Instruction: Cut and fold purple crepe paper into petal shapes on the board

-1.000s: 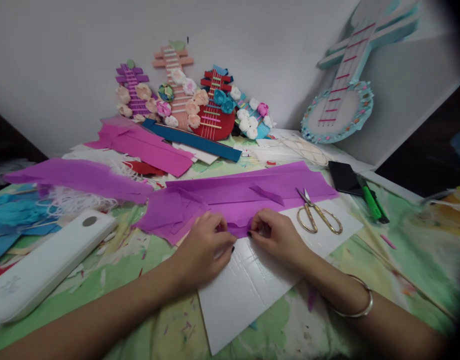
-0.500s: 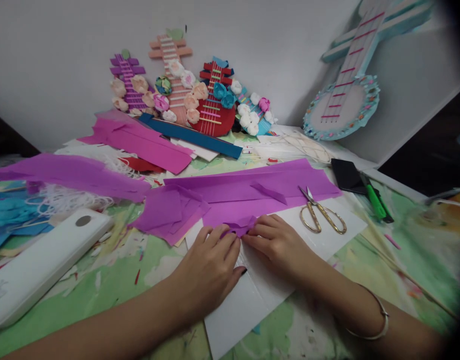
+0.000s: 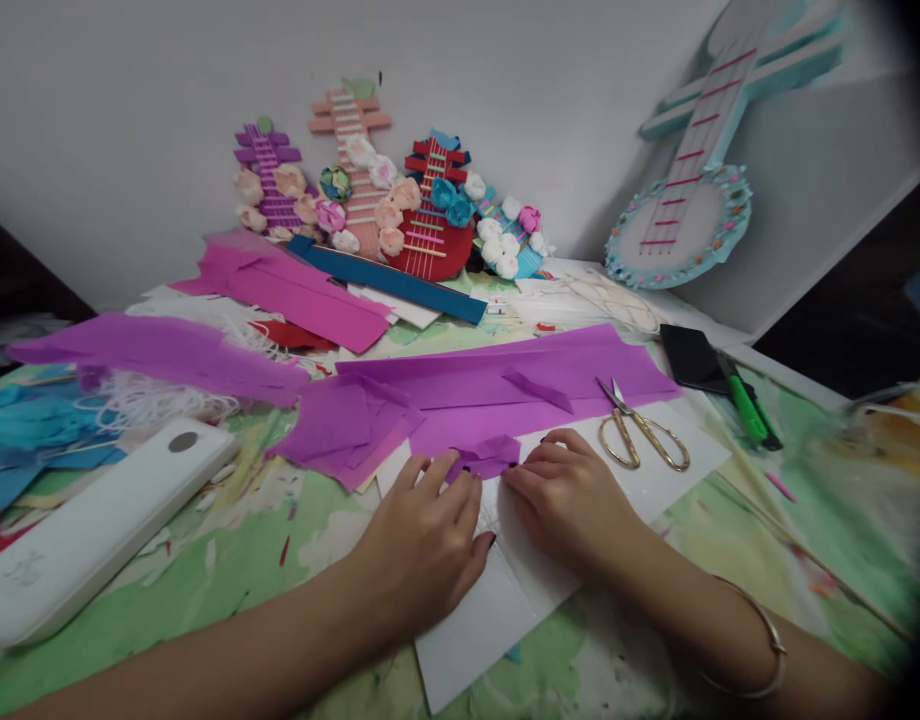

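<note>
My left hand (image 3: 422, 545) lies with fingers stretched forward and thumb apart, its fingertips pressing the lower edge of a purple paper sheet (image 3: 445, 428). A narrow flap (image 3: 490, 455) of purple paper is folded up at that edge. My right hand (image 3: 572, 490) rests beside it, fingers extended, the tips touching the flap's right end. Under the hands and paper lies a white board (image 3: 467, 650) with shiny ridges. Gold-handled scissors (image 3: 626, 408), blades slightly apart, sit to the right of my right hand. A purple offcut (image 3: 539, 388) lies on the sheet.
At left are a white oblong device (image 3: 122, 530) and more purple paper (image 3: 160, 355). Pink paper (image 3: 295, 290) and a blue strip (image 3: 392, 280) lie behind. Decorated model instruments (image 3: 430, 235) lean on the wall. A green cutter (image 3: 745, 400) and black phone (image 3: 692, 358) are right.
Both hands have gone from pinching the paper edge to lying flatter on it, fingers extended. The right hand has slid slightly right, uncovering more of the purple flap.
</note>
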Action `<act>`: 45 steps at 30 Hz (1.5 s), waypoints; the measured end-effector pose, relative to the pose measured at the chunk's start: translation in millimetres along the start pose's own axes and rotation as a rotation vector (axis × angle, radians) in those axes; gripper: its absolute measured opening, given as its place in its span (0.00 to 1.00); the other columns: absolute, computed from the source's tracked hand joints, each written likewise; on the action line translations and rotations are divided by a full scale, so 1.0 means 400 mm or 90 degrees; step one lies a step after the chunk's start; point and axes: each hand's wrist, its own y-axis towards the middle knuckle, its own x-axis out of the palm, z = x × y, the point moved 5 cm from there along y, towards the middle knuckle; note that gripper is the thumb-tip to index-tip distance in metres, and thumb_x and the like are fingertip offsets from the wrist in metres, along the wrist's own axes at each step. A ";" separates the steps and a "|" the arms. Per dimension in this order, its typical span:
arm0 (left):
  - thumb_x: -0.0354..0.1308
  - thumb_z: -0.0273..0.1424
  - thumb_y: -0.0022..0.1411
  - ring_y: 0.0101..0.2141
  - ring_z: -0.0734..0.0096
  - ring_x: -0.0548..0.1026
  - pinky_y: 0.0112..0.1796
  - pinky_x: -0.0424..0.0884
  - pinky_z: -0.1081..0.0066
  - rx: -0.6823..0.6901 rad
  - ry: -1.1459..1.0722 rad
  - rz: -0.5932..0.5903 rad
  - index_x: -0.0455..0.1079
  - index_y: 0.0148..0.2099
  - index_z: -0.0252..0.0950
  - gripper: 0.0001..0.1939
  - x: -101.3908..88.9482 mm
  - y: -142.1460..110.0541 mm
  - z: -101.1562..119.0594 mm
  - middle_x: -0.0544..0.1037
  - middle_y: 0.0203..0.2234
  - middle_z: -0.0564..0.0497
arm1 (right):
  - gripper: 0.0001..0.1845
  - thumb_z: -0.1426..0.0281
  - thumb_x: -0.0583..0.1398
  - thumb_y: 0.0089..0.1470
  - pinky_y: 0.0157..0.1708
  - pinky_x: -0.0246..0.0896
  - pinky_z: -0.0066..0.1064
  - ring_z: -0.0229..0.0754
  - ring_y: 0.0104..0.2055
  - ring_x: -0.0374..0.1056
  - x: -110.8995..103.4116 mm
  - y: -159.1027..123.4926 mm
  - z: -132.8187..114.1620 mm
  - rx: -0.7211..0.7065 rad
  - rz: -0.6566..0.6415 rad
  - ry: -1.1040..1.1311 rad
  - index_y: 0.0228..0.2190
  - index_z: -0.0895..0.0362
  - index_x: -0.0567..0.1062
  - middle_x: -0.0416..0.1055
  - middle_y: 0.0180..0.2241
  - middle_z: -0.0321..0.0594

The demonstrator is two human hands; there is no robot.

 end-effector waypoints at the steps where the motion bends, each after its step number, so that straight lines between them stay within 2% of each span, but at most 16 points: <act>1: 0.50 0.33 0.64 0.47 0.47 0.70 0.45 0.64 0.52 0.002 0.018 0.021 0.72 0.49 0.27 0.18 -0.004 -0.001 0.003 0.79 0.39 0.38 | 0.10 0.80 0.56 0.45 0.37 0.51 0.36 0.39 0.24 0.63 0.000 0.000 0.001 0.006 -0.005 0.004 0.18 0.57 0.72 0.70 0.17 0.38; 5: 0.48 0.32 0.63 0.43 0.48 0.74 0.44 0.66 0.53 0.010 0.056 0.079 0.75 0.43 0.25 0.18 -0.015 -0.005 0.015 0.80 0.35 0.37 | 0.09 0.80 0.57 0.43 0.36 0.51 0.36 0.39 0.24 0.63 0.001 0.001 0.005 0.025 -0.015 0.016 0.19 0.58 0.74 0.71 0.18 0.38; 10: 0.50 0.32 0.62 0.42 0.46 0.74 0.46 0.66 0.52 -0.013 0.060 0.091 0.76 0.39 0.21 0.18 -0.022 -0.011 0.020 0.79 0.32 0.34 | 0.09 0.79 0.57 0.43 0.33 0.49 0.35 0.39 0.22 0.61 0.003 0.000 0.001 0.028 -0.002 -0.006 0.17 0.58 0.72 0.68 0.15 0.37; 14: 0.52 0.30 0.61 0.40 0.50 0.74 0.48 0.65 0.52 -0.008 0.026 0.097 0.75 0.30 0.28 0.14 -0.030 -0.005 0.000 0.77 0.25 0.40 | 0.10 0.80 0.56 0.45 0.33 0.49 0.36 0.39 0.22 0.60 0.009 -0.004 0.001 0.017 0.028 0.009 0.17 0.59 0.71 0.67 0.15 0.37; 16: 0.52 0.27 0.61 0.38 0.54 0.73 0.47 0.65 0.53 -0.012 -0.017 0.110 0.73 0.28 0.31 0.12 -0.033 0.003 -0.027 0.76 0.23 0.44 | 0.10 0.80 0.55 0.48 0.35 0.51 0.37 0.40 0.24 0.60 0.009 -0.005 0.007 0.013 0.060 0.044 0.21 0.59 0.73 0.68 0.17 0.38; 18: 0.52 0.27 0.62 0.37 0.57 0.70 0.43 0.66 0.56 -0.074 -0.070 0.128 0.72 0.31 0.32 0.10 -0.033 0.012 -0.070 0.75 0.26 0.45 | 0.11 0.79 0.54 0.51 0.36 0.53 0.37 0.42 0.28 0.62 0.007 -0.004 0.022 0.035 0.107 0.111 0.29 0.60 0.76 0.71 0.22 0.40; 21: 0.56 0.35 0.60 0.37 0.58 0.68 0.39 0.66 0.58 -0.178 -0.163 0.078 0.69 0.38 0.31 0.11 -0.010 0.026 -0.121 0.74 0.33 0.44 | 0.13 0.74 0.56 0.55 0.41 0.56 0.38 0.47 0.39 0.64 0.011 0.006 0.063 0.125 0.146 0.229 0.42 0.60 0.74 0.73 0.35 0.46; 23: 0.60 0.40 0.57 0.37 0.58 0.67 0.38 0.66 0.59 -0.218 -0.223 0.012 0.68 0.40 0.32 0.16 0.013 0.034 -0.133 0.73 0.35 0.44 | 0.20 0.68 0.61 0.53 0.45 0.56 0.42 0.50 0.47 0.61 0.031 0.017 0.089 0.190 0.089 0.276 0.48 0.60 0.70 0.69 0.45 0.50; 24: 0.61 0.41 0.55 0.37 0.58 0.67 0.38 0.65 0.59 -0.240 -0.248 -0.016 0.68 0.40 0.32 0.17 0.023 0.038 -0.137 0.73 0.35 0.45 | 0.23 0.65 0.63 0.51 0.45 0.56 0.42 0.51 0.48 0.61 0.044 0.024 0.097 0.201 0.046 0.302 0.48 0.59 0.70 0.68 0.46 0.49; 26: 0.63 0.41 0.53 0.37 0.58 0.67 0.38 0.65 0.60 -0.292 -0.298 -0.061 0.68 0.39 0.33 0.17 0.039 0.040 -0.142 0.73 0.35 0.46 | 0.21 0.63 0.67 0.46 0.46 0.55 0.43 0.51 0.47 0.60 0.064 0.034 0.105 0.198 -0.015 0.327 0.41 0.58 0.73 0.69 0.43 0.47; 29: 0.64 0.35 0.50 0.37 0.59 0.69 0.37 0.65 0.63 -0.372 -0.392 -0.100 0.69 0.39 0.34 0.15 0.055 0.038 -0.152 0.74 0.34 0.48 | 0.15 0.67 0.69 0.42 0.42 0.55 0.39 0.48 0.42 0.61 0.077 0.039 0.114 0.204 -0.035 0.365 0.31 0.59 0.72 0.70 0.36 0.43; 33: 0.65 0.32 0.49 0.34 0.62 0.71 0.34 0.65 0.67 -0.380 -0.462 -0.075 0.71 0.37 0.35 0.12 0.048 0.041 -0.166 0.75 0.31 0.50 | 0.08 0.78 0.63 0.43 0.30 0.53 0.29 0.37 0.29 0.61 0.083 0.031 0.115 0.251 -0.046 0.543 0.28 0.58 0.70 0.67 0.26 0.34; 37: 0.67 0.40 0.46 0.35 0.60 0.70 0.35 0.65 0.66 -0.313 -0.437 -0.014 0.72 0.35 0.34 0.17 0.018 0.051 -0.164 0.75 0.31 0.48 | 0.05 0.74 0.63 0.45 0.25 0.51 0.27 0.34 0.25 0.58 0.083 0.022 0.102 0.307 -0.061 0.738 0.27 0.58 0.70 0.64 0.23 0.31; 39: 0.64 0.41 0.51 0.35 0.63 0.71 0.35 0.66 0.67 -0.318 -0.521 0.005 0.72 0.38 0.34 0.16 0.014 0.052 -0.158 0.76 0.32 0.48 | 0.06 0.73 0.63 0.46 0.25 0.52 0.26 0.33 0.25 0.59 0.082 0.021 0.091 0.318 -0.080 0.803 0.28 0.59 0.70 0.64 0.23 0.31; 41: 0.60 0.37 0.56 0.31 0.68 0.73 0.32 0.66 0.70 -0.360 -0.643 0.007 0.72 0.38 0.34 0.12 0.022 0.050 -0.154 0.76 0.30 0.49 | 0.06 0.73 0.64 0.46 0.25 0.53 0.26 0.33 0.25 0.59 0.083 0.022 0.082 0.324 -0.101 0.843 0.29 0.59 0.71 0.65 0.24 0.32; 45: 0.58 0.29 0.57 0.22 0.75 0.72 0.24 0.64 0.76 -0.445 -0.835 -0.020 0.70 0.34 0.32 0.05 0.045 0.046 -0.145 0.74 0.22 0.53 | 0.07 0.72 0.64 0.47 0.25 0.53 0.25 0.32 0.25 0.60 0.083 0.023 0.074 0.327 -0.119 0.889 0.31 0.60 0.72 0.66 0.25 0.33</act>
